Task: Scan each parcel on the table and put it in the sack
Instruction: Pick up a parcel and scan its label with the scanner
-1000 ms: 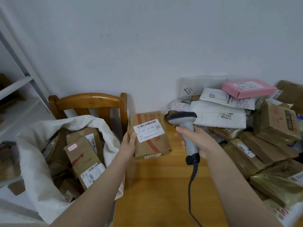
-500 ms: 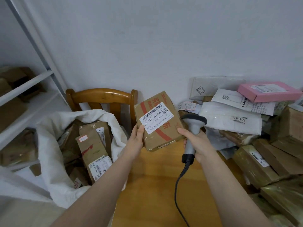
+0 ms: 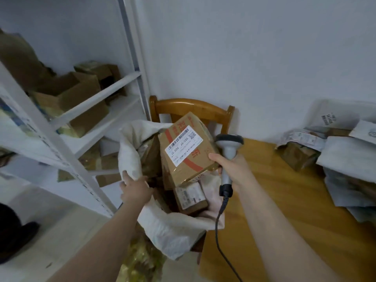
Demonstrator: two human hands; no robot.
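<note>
Right thumb (image 3: pixel 213 156) lies flat on the top face of the parcel (image 3: pixel 183 151), near its right corner, with the other fingers curled beneath. I read this as a pinch on the carton. The same right hand (image 3: pixel 234 169) also wraps the grey handle of the scanner (image 3: pixel 228 147), whose dark head rises just right of the carton. Its cable (image 3: pixel 217 231) hangs toward the lower edge of the frame.

The parcel sits tilted at centre frame, white label (image 3: pixel 182 146) upward, above the open mouth of the sack (image 3: pixel 173 226) and not yet lying inside it. The fingers of the left hand (image 3: pixel 136 190) are closed on the sack's left rim, at centre left.

Inside the sack I see a smaller carton (image 3: pixel 190 197) and other brown boxes. A wooden chair (image 3: pixel 191 106) stands behind the sack, against the wall. The table (image 3: pixel 284 200) fills the lower right, with a pile of parcels (image 3: pixel 345 159) at the right edge. White shelving (image 3: pixel 61 139) holding boxes occupies the left of the frame.
</note>
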